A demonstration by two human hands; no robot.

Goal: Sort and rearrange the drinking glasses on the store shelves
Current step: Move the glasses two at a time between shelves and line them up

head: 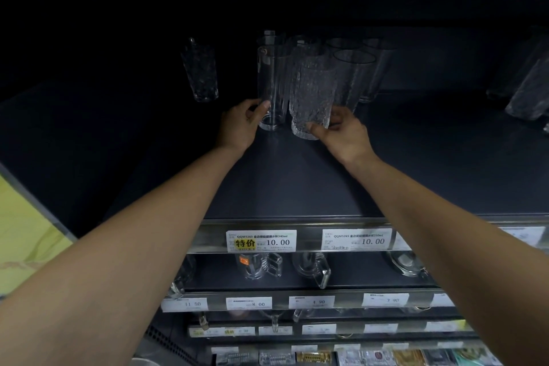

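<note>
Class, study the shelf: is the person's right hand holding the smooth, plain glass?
No: the right hand grips the textured glass near its base; the left hand holds the smooth glass.

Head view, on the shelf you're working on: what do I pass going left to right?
patterned glass → left hand → smooth glass it holds → textured glass → right hand holding it → glasses at the far right.

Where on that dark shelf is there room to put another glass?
Bare shelf runs from the price rail up to the smooth glass, and between it and the lone glass. Crowded behind the textured glass.
</note>
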